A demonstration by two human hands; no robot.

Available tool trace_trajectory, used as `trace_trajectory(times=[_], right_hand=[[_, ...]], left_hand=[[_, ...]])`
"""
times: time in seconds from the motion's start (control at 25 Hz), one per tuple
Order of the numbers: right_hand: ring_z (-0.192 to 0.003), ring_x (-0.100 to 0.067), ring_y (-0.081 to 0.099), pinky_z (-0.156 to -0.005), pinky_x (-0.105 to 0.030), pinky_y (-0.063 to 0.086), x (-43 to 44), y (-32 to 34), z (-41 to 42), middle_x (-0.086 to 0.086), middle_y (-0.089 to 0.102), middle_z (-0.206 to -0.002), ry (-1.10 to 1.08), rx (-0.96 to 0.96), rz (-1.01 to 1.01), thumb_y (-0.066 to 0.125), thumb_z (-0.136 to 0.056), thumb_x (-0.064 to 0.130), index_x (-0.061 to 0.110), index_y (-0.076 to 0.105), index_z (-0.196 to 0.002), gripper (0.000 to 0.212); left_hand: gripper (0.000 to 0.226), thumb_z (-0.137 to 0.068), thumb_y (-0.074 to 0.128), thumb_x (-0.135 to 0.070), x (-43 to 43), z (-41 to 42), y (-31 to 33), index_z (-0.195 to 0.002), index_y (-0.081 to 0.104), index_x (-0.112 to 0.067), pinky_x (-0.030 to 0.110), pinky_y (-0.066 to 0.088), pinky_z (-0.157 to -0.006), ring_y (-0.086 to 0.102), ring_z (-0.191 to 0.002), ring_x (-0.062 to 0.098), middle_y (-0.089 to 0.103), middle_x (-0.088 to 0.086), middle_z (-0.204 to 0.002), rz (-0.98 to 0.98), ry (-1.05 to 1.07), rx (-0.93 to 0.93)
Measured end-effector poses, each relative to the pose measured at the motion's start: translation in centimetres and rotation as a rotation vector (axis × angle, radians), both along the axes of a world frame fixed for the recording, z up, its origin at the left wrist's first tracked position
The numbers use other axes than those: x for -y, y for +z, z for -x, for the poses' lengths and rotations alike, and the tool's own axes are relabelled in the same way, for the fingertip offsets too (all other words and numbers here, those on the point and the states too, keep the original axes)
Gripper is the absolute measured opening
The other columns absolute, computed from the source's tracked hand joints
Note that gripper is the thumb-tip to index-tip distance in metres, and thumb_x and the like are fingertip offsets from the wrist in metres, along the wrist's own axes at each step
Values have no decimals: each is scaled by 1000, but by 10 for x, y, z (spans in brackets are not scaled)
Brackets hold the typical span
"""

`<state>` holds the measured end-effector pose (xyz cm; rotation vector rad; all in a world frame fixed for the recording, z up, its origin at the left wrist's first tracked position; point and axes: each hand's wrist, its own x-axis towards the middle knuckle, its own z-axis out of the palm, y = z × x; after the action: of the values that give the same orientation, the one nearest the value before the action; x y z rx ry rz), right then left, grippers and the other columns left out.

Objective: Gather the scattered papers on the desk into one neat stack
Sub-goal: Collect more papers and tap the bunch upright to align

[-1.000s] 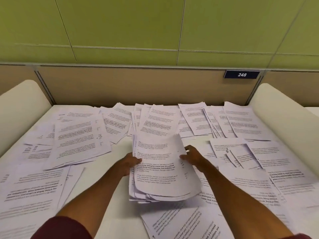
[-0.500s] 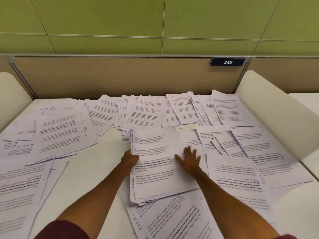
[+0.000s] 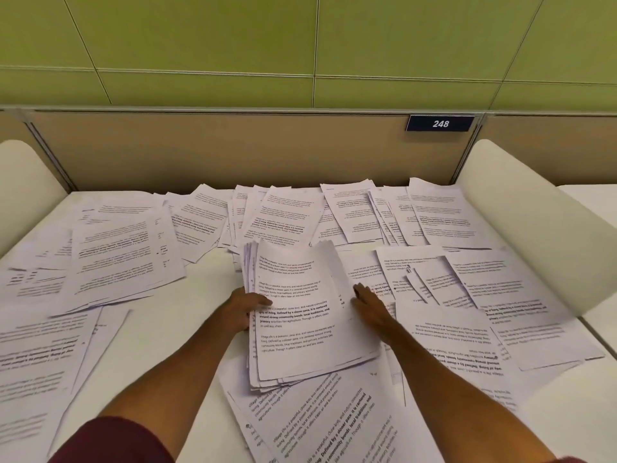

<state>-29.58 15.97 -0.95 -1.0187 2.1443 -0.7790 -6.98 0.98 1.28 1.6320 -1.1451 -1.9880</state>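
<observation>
A rough stack of printed papers [image 3: 300, 332] lies on the white desk [image 3: 187, 332] at the centre, its edges uneven. My left hand [image 3: 245, 307] grips the stack's left edge, thumb on the top sheet. My right hand [image 3: 369, 307] lies flat against the stack's right edge, fingers stretched out over loose sheets. Scattered papers cover the desk on the left [image 3: 117, 259], along the back [image 3: 283, 212], on the right [image 3: 500, 295] and close to me [image 3: 317, 426].
Rounded cream dividers stand at the left [image 3: 23, 195] and right [image 3: 534, 228] sides of the desk. A tan back panel [image 3: 233, 152] with a "248" sign [image 3: 440, 123] closes the far edge. Bare desk shows left of the stack.
The stack was held tilted up in both hands, then came down flat on the desk. My right hand slid off its top to its right edge.
</observation>
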Motion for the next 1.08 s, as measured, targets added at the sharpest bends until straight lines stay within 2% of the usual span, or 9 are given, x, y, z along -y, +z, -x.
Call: trace_trajectory(times=[0.08,0.2,0.32,0.4,0.56,0.72,0.8,0.92,1.08], right_hand=[[-133,-33,43,-113,-42,33,-2,4,3,-16,46,-144,-38,101,56,44,-98,5,0,42,-140,43],[-140,-29,37,-119,-45,28,-3,5,5,-12,37,-154,-21,116,69,49,-97,6,5,35,-148,52],[-146,-29,28,-120,-46,24,1,2,5,-12,28,-159,-166,39,237,63,-94,16,6,28,-151,68],[-140,-28,37,-115,-45,34,4,3,5,-11,36,-154,-339,189,337,74,-85,22,6,27,-151,82],[-109,-20,63,-89,-34,53,15,8,5,-6,62,-132,-223,547,315,80,-74,32,13,52,-129,65],[-119,-30,59,-104,-52,46,28,13,4,-7,62,-132,-73,535,306,76,-81,30,15,48,-139,66],[-111,-32,65,-96,-53,53,34,12,4,-9,66,-126,-57,596,306,76,-81,26,14,52,-135,60],[-95,-32,72,-81,-50,60,37,9,5,-14,72,-114,-70,632,238,80,-76,11,8,60,-123,51],[-92,-34,74,-72,-44,61,38,14,8,-15,75,-106,-59,739,148,84,-73,16,6,65,-118,50]], left_hand=[[61,-79,55,26,-1,-1,-5,-134,49,-2,64,46,-92,56,-114,48,57,27,-130,54,-37,-56],[69,-79,53,28,2,-1,-5,-139,43,-6,61,47,-93,56,-116,46,56,25,-131,130,-89,-108],[61,-80,56,25,11,-6,2,-133,49,-4,52,54,-84,61,-106,41,60,22,-126,215,13,-125],[52,-82,56,21,20,-13,8,-129,53,-3,49,58,-75,64,-99,38,62,22,-123,224,49,-194],[40,-85,57,14,33,-23,17,-122,59,-1,48,59,-73,66,-99,38,64,24,-121,223,23,-302],[37,-81,63,12,35,-25,21,-116,63,0,41,61,-73,70,-95,32,66,23,-120,218,-38,-368],[43,-78,63,16,34,-28,18,-118,63,0,39,61,-73,71,-96,30,65,22,-122,208,-78,-365],[57,-81,55,23,29,-28,7,-134,49,3,51,53,-89,59,-115,41,57,24,-131,172,-166,-301],[49,-84,56,17,29,-28,2,-129,53,-1,54,54,-86,63,-107,40,60,24,-128,178,-132,-283]])
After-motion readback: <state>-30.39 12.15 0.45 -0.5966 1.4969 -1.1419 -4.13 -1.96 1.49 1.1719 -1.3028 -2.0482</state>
